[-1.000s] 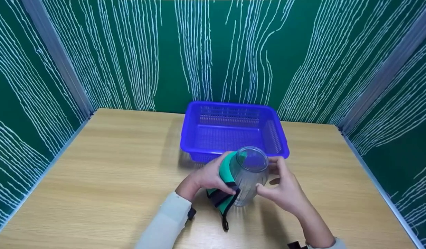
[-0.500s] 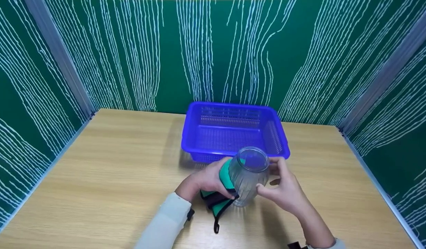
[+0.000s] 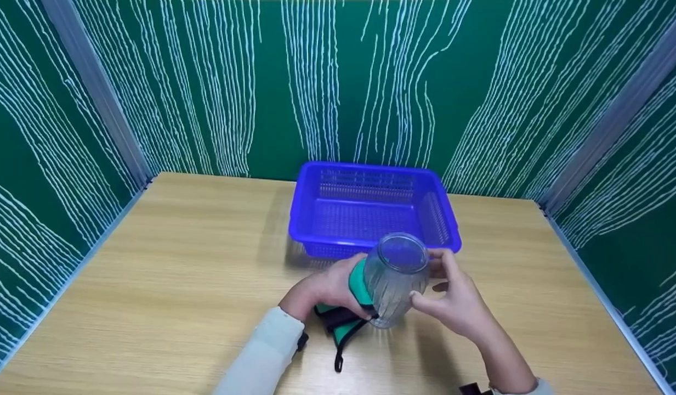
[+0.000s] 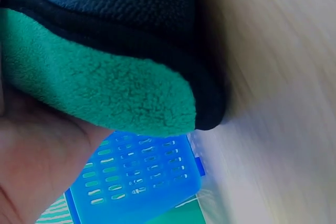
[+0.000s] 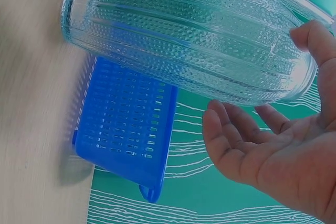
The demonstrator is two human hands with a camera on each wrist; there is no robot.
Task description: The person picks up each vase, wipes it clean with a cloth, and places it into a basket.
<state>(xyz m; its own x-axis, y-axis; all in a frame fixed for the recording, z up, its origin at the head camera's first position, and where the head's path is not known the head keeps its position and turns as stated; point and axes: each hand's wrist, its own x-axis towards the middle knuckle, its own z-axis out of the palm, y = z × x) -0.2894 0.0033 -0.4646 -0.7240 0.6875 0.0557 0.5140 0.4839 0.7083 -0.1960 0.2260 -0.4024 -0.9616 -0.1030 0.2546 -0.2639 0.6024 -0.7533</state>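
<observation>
A clear glass vase with ribbed, dimpled sides stands upright in front of the basket. My left hand grips a green cloth with black edging and holds it against the vase's left side. The cloth's lower part hangs below that hand, ending in a black loop. In the left wrist view, the cloth's fuzzy green face and a dark panel fill the upper left. My right hand holds the vase from the right, thumb near its upper end in the right wrist view, fingers curved along its side.
A blue-purple plastic basket with slotted walls sits behind the vase, near the back wall. The wooden table is enclosed by green walls with white streaks.
My left hand has slid slightly down the vase's side with the cloth. The cloth's hanging end and loop have swung to the left. The vase and right hand have hardly moved.
</observation>
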